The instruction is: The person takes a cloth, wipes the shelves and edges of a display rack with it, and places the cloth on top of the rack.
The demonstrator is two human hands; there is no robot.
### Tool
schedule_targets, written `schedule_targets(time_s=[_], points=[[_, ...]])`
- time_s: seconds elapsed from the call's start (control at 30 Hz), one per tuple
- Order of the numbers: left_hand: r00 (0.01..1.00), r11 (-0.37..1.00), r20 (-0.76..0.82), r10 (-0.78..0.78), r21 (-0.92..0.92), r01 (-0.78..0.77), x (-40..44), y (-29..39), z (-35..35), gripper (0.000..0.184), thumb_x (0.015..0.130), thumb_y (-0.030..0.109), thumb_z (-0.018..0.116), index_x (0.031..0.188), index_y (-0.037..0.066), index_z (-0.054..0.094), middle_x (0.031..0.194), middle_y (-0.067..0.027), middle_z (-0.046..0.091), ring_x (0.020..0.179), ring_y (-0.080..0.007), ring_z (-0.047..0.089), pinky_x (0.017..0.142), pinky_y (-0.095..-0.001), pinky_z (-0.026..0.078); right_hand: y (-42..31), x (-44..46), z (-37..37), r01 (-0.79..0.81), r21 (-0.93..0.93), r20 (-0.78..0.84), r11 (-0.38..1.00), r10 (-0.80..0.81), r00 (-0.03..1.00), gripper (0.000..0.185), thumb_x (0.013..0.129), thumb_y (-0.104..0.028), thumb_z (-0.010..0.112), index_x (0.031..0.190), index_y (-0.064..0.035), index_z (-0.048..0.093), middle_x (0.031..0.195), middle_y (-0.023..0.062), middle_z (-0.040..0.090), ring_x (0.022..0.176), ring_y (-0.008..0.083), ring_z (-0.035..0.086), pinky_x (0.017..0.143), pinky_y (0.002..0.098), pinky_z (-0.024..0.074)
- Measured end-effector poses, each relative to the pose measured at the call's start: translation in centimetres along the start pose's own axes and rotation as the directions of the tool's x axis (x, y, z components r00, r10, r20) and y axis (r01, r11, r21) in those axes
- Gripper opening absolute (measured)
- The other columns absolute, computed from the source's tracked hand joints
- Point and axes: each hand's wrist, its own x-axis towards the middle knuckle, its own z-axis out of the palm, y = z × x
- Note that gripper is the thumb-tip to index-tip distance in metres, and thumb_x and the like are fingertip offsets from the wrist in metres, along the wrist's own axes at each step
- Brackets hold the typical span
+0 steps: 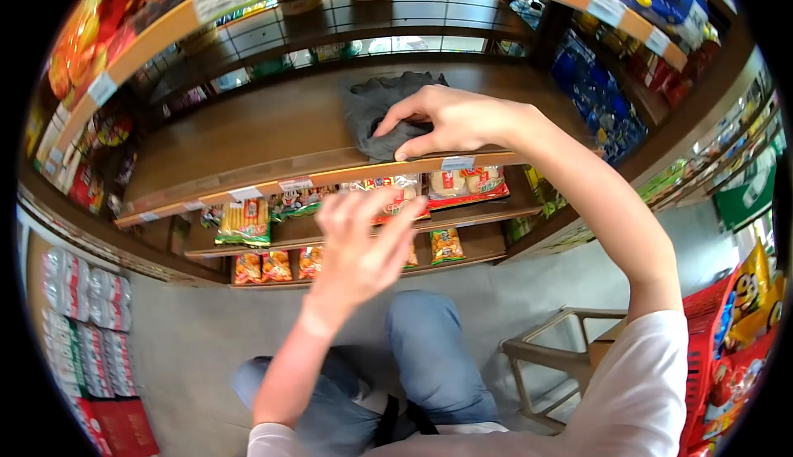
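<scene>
Head view: saw dark cloth (371, 108) bunched on top of brown shelf (248, 137), right at its front lip. Had right hand (464, 122) on it, with thumb and index parted at the tips; couldn't tell whether clamped on a fold. Held left hand (359, 242) in front of and below the shelf, blurred, empty, with fingers spread. Saw snack packs (447, 245) below the shelf. By judgement, called for flattening the bunch, pressing evenly and holding thumb clear of price label (458, 162) on the shelf's lip.
</scene>
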Motion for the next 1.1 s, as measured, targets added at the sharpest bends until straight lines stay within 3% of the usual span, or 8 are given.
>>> schedule_targets(time_s=[0.13,0.17,0.27,0.47,0.63,0.73,1.1], points=[[0.997,0.999,0.071,-0.005,-0.032,0.007,3.3,3.2,2.8,0.064,0.080,0.017,0.077,0.140,0.010,0.056,0.138,-0.0084,0.048,0.126,-0.0307,0.039,0.110,-0.0507,0.027,0.2,0.0,0.2,0.036,-0.088,-0.049,0.995,-0.041,0.998,0.043,0.087,-0.027,0.076,0.123,-0.0058,0.068,0.104,0.0185,0.072,0.093,0.0290,0.066,0.084,0.0393,0.0503],[0.997,1.000,0.081,-0.001,-0.027,0.003,3.9,3.8,3.1,0.064,0.080,0.017,0.077,0.140,0.010,0.056,0.138,-0.0084,0.048,0.126,-0.0307,0.039,0.110,-0.0507,0.027,0.1,0.2,0.1,-0.004,-0.087,-0.038,0.996,0.001,0.999,0.043,0.086,-0.029,0.077,0.122,-0.0066,0.069,0.096,0.0161,0.071,0.086,0.0270,0.064,0.077,0.0399,0.0499],[0.985,0.996,0.144,-0.091,-0.009,0.093,4.9,4.6,3.4,0.072,0.080,0.017,0.076,0.145,0.008,0.048,0.141,-0.0109,0.045,0.129,-0.0322,0.038,0.112,-0.0530,0.024,0.0,0.3,-0.2,-0.019,-0.016,-0.013,1.000,0.019,1.000,0.043,0.085,-0.029,0.077,0.122,-0.0074,0.070,0.091,0.0140,0.070,0.081,0.0247,0.062,0.074,0.0397,0.0491],[0.983,0.994,0.149,-0.109,0.022,0.106,4.6,4.8,4.1,0.074,0.079,0.016,0.076,0.146,0.009,0.045,0.141,-0.0125,0.044,0.131,-0.0338,0.037,0.114,-0.0545,0.023,0.6,0.6,-0.5,0.028,-0.019,0.007,0.999,-0.028,1.000,0.049,0.082,-0.033,0.080,0.123,-0.0081,0.070,0.096,0.0141,0.071,0.085,0.0247,0.063,0.077,0.0379,0.0505],[0.984,0.992,0.128,-0.122,0.044,0.117,4.6,5.0,4.2,0.070,0.079,0.014,0.075,0.143,0.008,0.048,0.140,-0.0125,0.046,0.133,-0.0332,0.038,0.114,-0.0545,0.024,1.1,-0.5,-1.7,-0.007,-0.127,0.022,0.992,0.010,1.000,0.051,0.082,-0.034,0.079,0.125,-0.0079,0.068,0.118,0.0186,0.070,0.111,0.0302,0.066,0.096,0.0385,0.0509],[0.987,0.991,0.093,-0.128,0.048,0.124,4.6,5.4,4.4,0.069,0.079,0.014,0.075,0.143,0.007,0.048,0.140,-0.0123,0.048,0.132,-0.0330,0.039,0.114,-0.0555,0.024,1.8,-1.8,-2.4,-0.046,-0.168,0.028,0.985,0.051,0.998,0.052,0.082,-0.034,0.079,0.125,-0.0068,0.067,0.122,0.0191,0.069,0.117,0.0314,0.064,0.100,0.0385,0.0495],[0.989,0.991,0.090,-0.119,0.075,0.113,4.6,5.0,4.1,0.067,0.080,0.015,0.075,0.141,0.008,0.050,0.138,-0.0103,0.050,0.130,-0.0315,0.042,0.113,-0.0564,0.025,3.2,-6.2,-3.4,-0.107,-0.139,0.015,0.984,0.110,0.994,0.053,0.084,-0.033,0.080,0.127,-0.0062,0.065,0.121,0.0192,0.069,0.116,0.0326,0.063,0.100,0.0393,0.0482]])
